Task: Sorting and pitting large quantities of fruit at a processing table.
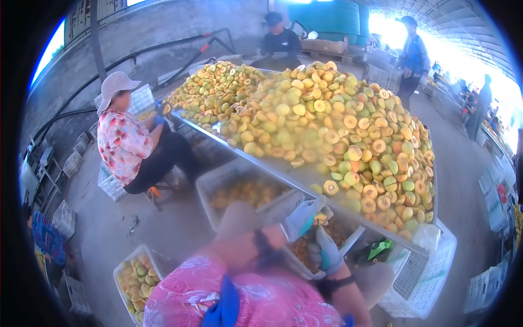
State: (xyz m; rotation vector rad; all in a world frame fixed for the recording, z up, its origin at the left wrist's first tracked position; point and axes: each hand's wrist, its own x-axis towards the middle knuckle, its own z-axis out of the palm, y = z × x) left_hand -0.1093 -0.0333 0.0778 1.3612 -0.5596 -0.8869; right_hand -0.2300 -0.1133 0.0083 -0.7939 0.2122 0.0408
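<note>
My left hand point(303, 217), in a pale work glove, is closed on a piece of yellow-orange fruit point(320, 218), held just off the table's near edge. Below and right of it is my right hand point(325, 250), gloved too, its fingers curled near the fruit; whether it grips anything cannot be told. Under both hands stands a plastic crate point(312, 274) with small brown pieces in it. Beyond them, a metal-edged table point(261, 168) bears a large heap of halved apricot-like fruit point(327, 118), green to orange.
Crates of fruit stand under the table point(206, 200) and at lower left point(118, 278). White crates point(439, 265) are at right. A co-worker in a hat point(122, 143) sits at left; another person point(282, 45) sits beyond the heap. One more person point(412, 57) stands at upper right.
</note>
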